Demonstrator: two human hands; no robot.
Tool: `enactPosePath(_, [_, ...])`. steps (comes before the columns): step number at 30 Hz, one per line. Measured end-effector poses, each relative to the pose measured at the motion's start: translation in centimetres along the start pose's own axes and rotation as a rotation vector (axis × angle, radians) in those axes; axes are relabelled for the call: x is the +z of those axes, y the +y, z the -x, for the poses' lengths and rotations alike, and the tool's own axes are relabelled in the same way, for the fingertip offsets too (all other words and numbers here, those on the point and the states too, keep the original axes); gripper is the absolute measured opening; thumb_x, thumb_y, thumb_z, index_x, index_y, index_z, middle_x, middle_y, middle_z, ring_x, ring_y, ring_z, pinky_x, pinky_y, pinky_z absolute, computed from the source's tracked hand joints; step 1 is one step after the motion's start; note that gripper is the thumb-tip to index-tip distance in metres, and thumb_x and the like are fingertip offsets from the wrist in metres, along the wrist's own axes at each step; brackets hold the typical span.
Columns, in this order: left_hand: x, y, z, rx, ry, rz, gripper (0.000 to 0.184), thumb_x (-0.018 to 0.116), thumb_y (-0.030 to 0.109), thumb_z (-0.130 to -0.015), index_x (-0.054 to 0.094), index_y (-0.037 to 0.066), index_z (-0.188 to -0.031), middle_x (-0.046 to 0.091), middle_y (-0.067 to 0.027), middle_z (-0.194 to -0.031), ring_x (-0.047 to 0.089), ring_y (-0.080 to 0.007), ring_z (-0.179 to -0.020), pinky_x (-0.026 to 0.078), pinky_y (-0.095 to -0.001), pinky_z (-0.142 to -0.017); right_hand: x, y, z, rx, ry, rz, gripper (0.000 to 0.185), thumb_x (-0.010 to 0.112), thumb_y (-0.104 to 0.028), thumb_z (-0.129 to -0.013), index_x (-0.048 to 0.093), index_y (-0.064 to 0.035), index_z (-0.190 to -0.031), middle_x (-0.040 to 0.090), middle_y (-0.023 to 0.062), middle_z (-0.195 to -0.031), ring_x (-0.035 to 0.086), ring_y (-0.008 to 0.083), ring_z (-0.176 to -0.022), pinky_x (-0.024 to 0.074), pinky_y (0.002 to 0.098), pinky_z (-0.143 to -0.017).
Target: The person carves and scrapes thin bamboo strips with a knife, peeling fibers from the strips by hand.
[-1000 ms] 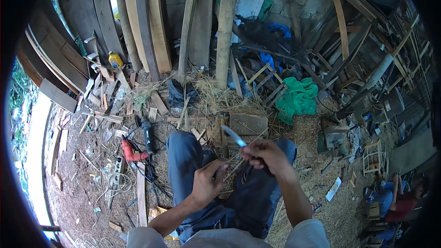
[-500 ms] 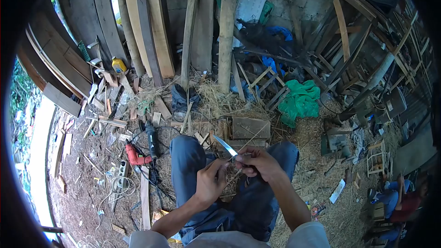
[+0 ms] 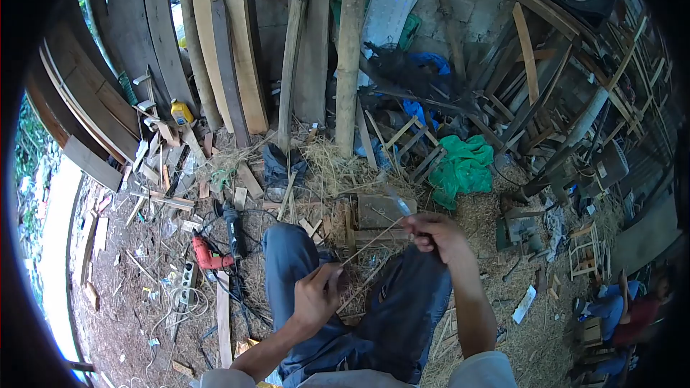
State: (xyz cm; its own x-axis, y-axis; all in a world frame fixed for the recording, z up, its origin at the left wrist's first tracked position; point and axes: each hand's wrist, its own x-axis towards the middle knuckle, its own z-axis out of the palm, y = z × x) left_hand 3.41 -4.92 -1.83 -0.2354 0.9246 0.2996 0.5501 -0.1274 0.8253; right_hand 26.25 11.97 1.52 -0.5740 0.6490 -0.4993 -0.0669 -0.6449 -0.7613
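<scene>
My right hand is closed round a knife, over my right knee. The knife blade points up and away to the left and is smeared by motion. My left hand, lower and further left above my lap, pinches the end of a thin pale strip, which looks like split bamboo or cane. From those fingers the strip slants up toward the right hand. Whether its far end touches the knife is hard to tell.
A red drill, a dark power tool and a power strip lie at the left. Ahead are a wooden block and a green sheet. Boards lean behind. Another person sits far right.
My right hand has moved up and right with the knife, away from my left hand. The left hand has shifted slightly down and left. More of the strip now shows between them.
</scene>
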Motion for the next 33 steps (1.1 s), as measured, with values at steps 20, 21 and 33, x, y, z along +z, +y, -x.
enactPosePath(20, [-1.3, 0.1, -1.9, -0.105, 0.054, 0.065, 0.007, 0.061, -0.003, -0.082, 0.061, -0.001, -0.088, 0.062, -0.0112, -0.071, 0.053, -0.0152, -0.054, 0.040, -0.0274, -0.050, 1.1, -1.6, 2.8, -0.452, 0.271, 0.109, 0.022, 0.053, -0.026, -0.096, 0.057, -0.0051, -0.095, 0.046, -0.0030, -0.060, 0.034, 0.0021, -0.045, 0.0247, 0.0189, -0.039])
enactPosePath(21, [-1.1, 0.5, -2.1, -0.072, 0.046, 0.074, 0.007, 0.062, -0.002, -0.081, 0.061, -0.001, -0.088, 0.061, -0.0128, -0.075, 0.057, -0.0201, -0.058, 0.043, -0.0296, -0.052, 2.1, -0.9, 2.5, -0.412, 0.295, 0.174, 0.026, 0.056, -0.029, -0.094, 0.059, -0.0039, -0.099, 0.041, -0.0053, -0.055, 0.031, 0.0012, -0.042, 0.0215, 0.0191, -0.037])
enactPosePath(33, [-1.5, 3.3, -2.5, -0.019, -0.015, 0.166, 0.010, 0.064, -0.002, -0.081, 0.062, 0.001, -0.089, 0.058, -0.0087, -0.084, 0.056, -0.0162, -0.063, 0.044, -0.0263, -0.054, 7.3, 0.8, 1.4, -0.501, 0.196, 0.110, 0.020, 0.061, -0.023, -0.092, 0.061, -0.0042, -0.099, 0.040, -0.0068, -0.057, 0.034, 0.0005, -0.047, 0.0241, 0.0187, -0.041])
